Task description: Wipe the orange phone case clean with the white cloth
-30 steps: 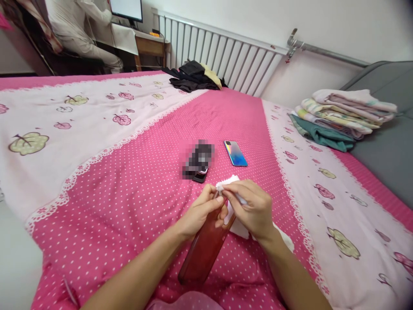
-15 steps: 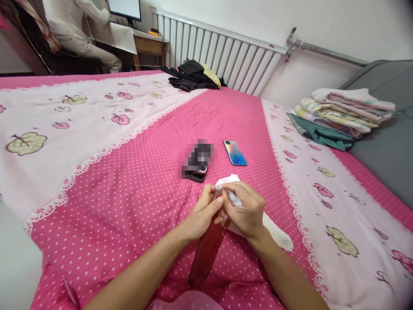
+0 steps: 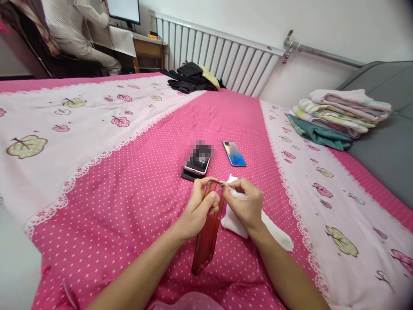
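My left hand [image 3: 200, 211] is closed around the upper left part of a see-through red phone case [image 3: 206, 241], which is held tilted on edge above the bed. A white cloth [image 3: 237, 193] is pinched in my right hand [image 3: 245, 204] and pressed against the top corner of the case. On the bed, below and to the right of my right hand, lies a white sock-like cloth [image 3: 278, 232]; whether it is joined to the held cloth is hidden. Past my hands rest a stack of dark phones [image 3: 195, 168], partly blurred, and a blue and silver phone [image 3: 237, 155].
A pink dotted bedspread [image 3: 129, 202] covers the bed. Dark folded clothes [image 3: 193, 79] lie by the white radiator [image 3: 219, 51]. Folded linens [image 3: 345, 112] stand against the grey headboard [image 3: 383, 129] on the right. A person in light clothing [image 3: 71, 34] sits at a desk with a monitor [image 3: 124, 9].
The case has turned so its open rim and side show more. My hands have shifted slightly apart, with the cloth still at its top corner.
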The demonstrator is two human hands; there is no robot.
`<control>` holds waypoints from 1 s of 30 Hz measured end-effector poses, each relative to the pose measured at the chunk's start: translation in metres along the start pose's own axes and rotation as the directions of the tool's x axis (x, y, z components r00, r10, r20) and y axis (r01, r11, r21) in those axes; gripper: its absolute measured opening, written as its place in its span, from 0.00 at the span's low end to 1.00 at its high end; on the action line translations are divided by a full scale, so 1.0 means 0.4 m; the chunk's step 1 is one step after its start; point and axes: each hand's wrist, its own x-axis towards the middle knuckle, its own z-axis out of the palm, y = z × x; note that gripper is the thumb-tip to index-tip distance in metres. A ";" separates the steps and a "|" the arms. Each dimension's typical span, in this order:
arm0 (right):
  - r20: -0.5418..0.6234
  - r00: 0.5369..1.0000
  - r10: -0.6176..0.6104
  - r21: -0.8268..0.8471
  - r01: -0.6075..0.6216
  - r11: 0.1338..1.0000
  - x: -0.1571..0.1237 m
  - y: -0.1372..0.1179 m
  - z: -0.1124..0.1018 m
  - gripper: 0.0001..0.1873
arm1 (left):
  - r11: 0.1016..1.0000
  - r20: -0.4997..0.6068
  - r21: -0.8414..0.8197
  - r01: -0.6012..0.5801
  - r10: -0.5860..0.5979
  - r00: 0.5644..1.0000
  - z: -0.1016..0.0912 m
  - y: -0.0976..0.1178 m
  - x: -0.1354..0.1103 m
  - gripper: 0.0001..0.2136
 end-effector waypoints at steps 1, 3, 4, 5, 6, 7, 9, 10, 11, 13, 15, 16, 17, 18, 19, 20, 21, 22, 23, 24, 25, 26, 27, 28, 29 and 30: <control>0.010 0.999 0.031 0.008 -0.032 0.999 0.001 0.000 -0.001 0.06 | 1.000 -0.018 -0.020 0.007 -0.008 1.000 -0.002 0.004 0.002 0.13; 0.041 0.997 0.060 0.022 -0.061 0.998 0.004 -0.001 -0.004 0.04 | 0.995 -0.061 -0.087 0.038 -0.043 0.997 -0.004 0.012 0.006 0.11; 0.066 0.995 0.069 0.037 -0.071 0.997 0.006 -0.001 -0.006 0.05 | 0.990 -0.082 -0.133 0.051 -0.063 0.995 -0.006 0.016 0.008 0.10; 0.102 0.992 0.074 0.063 -0.081 0.995 0.008 -0.002 -0.008 0.07 | 0.981 -0.100 -0.183 0.064 -0.083 0.991 -0.007 0.020 0.011 0.09; 0.146 0.986 0.078 0.100 -0.093 0.991 0.009 -0.003 -0.009 0.09 | 0.970 -0.115 -0.234 0.073 -0.102 0.988 -0.009 0.024 0.013 0.09; 0.192 0.978 0.080 0.141 -0.108 0.984 0.009 -0.004 -0.011 0.11 | 0.957 -0.126 -0.281 0.079 -0.118 0.985 -0.011 0.026 0.016 0.09; 0.267 0.958 0.103 0.209 -0.162 0.964 0.010 -0.006 -0.013 0.10 | 0.929 -0.141 -0.360 0.084 -0.143 0.980 -0.014 0.028 0.021 0.09; 0.294 0.948 0.126 0.229 -0.197 0.953 0.009 -0.007 -0.014 0.08 | 0.917 -0.146 -0.390 0.087 -0.155 0.977 -0.015 0.028 0.024 0.09; 0.311 0.938 0.155 0.235 -0.234 0.943 0.009 -0.008 -0.015 0.07 | 0.906 -0.136 -0.410 0.102 -0.171 0.976 -0.017 0.028 0.027 0.08; 0.317 0.922 0.222 0.221 -0.300 0.928 0.008 -0.008 -0.016 0.07 | 0.890 -0.079 -0.428 0.158 -0.211 0.974 -0.022 0.027 0.031 0.07; 0.301 0.911 0.284 0.202 -0.351 0.914 0.008 -0.004 -0.015 0.08 | 0.874 -0.044 -0.439 0.207 -0.252 0.967 -0.030 0.025 0.033 0.06; 0.287 0.904 0.318 0.209 -0.383 0.900 0.009 -0.002 -0.015 0.08 | 0.865 -0.039 -0.449 0.225 -0.270 0.962 -0.034 0.024 0.033 0.07; 0.274 0.892 0.359 0.236 -0.424 0.874 0.010 0.001 -0.015 0.09 | 0.850 -0.026 -0.466 0.244 -0.289 0.957 -0.039 0.022 0.032 0.08; 0.270 0.872 0.407 0.285 -0.476 0.832 0.013 0.004 -0.015 0.09 | 0.829 -0.003 -0.491 0.269 -0.310 0.951 -0.043 0.021 0.030 0.10; 0.278 0.844 0.459 0.349 -0.534 0.770 0.016 0.006 -0.015 0.10 | 0.802 0.039 -0.516 0.300 -0.327 0.944 -0.046 0.020 0.028 0.14; 0.297 0.807 0.511 0.416 -0.591 0.691 0.020 0.008 -0.016 0.11 | 0.773 0.092 -0.545 0.325 -0.330 0.939 -0.048 0.020 0.024 0.19; 0.319 0.767 0.557 0.474 -0.638 0.607 0.024 0.008 -0.017 0.12 | 0.748 0.124 -0.579 0.325 -0.313 0.942 -0.048 0.021 0.019 0.24; 0.339 0.729 0.595 0.518 -0.673 0.529 0.028 0.007 -0.019 0.13 | 0.732 0.131 -0.615 0.295 -0.274 0.953 -0.048 0.023 0.015 0.30; 0.354 0.697 0.624 0.548 -0.695 0.465 0.031 0.006 -0.021 0.14 | 0.725 0.119 -0.643 0.246 -0.223 0.967 -0.047 0.027 0.011 0.34; 0.362 0.675 0.643 0.566 -0.707 0.423 0.035 0.004 -0.023 0.14 | 0.720 0.106 -0.662 0.208 -0.184 0.977 -0.046 0.031 0.008 0.36; 0.362 0.663 0.655 0.577 -0.712 0.401 0.037 0.004 -0.025 0.15 | 0.717 0.100 -0.673 0.182 -0.156 0.983 -0.046 0.037 0.006 0.38; 0.358 0.662 0.658 0.584 -0.709 0.395 0.039 0.004 -0.026 0.15 | 0.714 0.109 -0.675 0.188 -0.155 0.982 -0.046 0.042 0.005 0.38; 0.349 0.671 0.654 0.590 -0.700 0.403 0.041 0.005 -0.027 0.15 | 0.711 0.133 -0.668 0.219 -0.176 0.975 -0.047 0.048 0.005 0.37; 0.333 0.687 0.646 0.595 -0.684 0.422 0.042 0.007 -0.027 0.15 | 0.709 0.169 -0.654 0.265 -0.205 0.964 -0.048 0.053 0.007 0.36; 0.306 0.712 0.633 0.602 -0.659 0.451 0.042 0.010 -0.027 0.15 | 0.705 0.209 -0.635 0.315 -0.236 0.949 -0.048 0.056 0.008 0.34; 0.269 0.741 0.615 0.607 -0.626 0.489 0.042 0.013 -0.026 0.14 | 0.701 0.249 -0.615 0.362 -0.264 0.932 -0.047 0.056 0.010 0.31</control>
